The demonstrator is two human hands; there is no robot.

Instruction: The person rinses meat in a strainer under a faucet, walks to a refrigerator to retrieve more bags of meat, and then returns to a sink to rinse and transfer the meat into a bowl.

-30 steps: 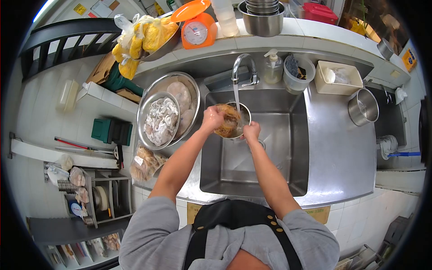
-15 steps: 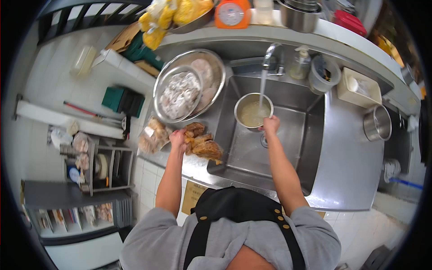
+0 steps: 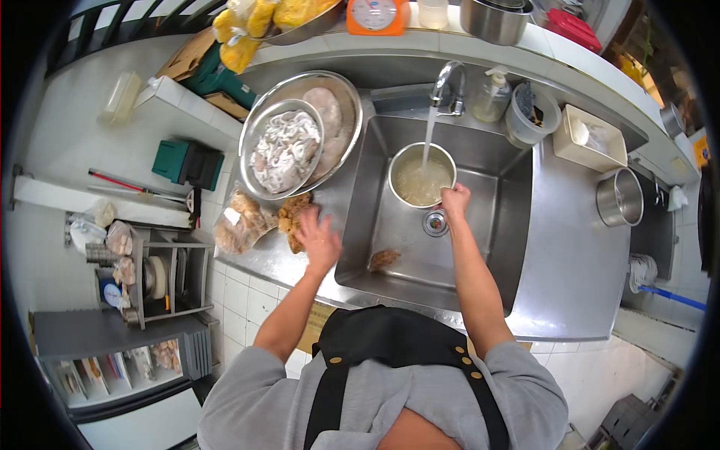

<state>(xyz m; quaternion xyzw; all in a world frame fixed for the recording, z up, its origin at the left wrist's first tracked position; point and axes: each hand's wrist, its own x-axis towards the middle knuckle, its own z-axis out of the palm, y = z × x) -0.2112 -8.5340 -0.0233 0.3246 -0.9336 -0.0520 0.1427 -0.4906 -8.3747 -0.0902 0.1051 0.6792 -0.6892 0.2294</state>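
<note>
Beside left grip [image 3: 320,241], brown clump [image 3: 290,217].

Orng scale [image 3: 375,21] (cropped), pump btl [image 3: 490,103], grn/blk box [image 3: 187,163]

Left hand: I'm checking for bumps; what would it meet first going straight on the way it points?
Probably the brown food on the counter, though depth by the left hand is unclear.
</note>
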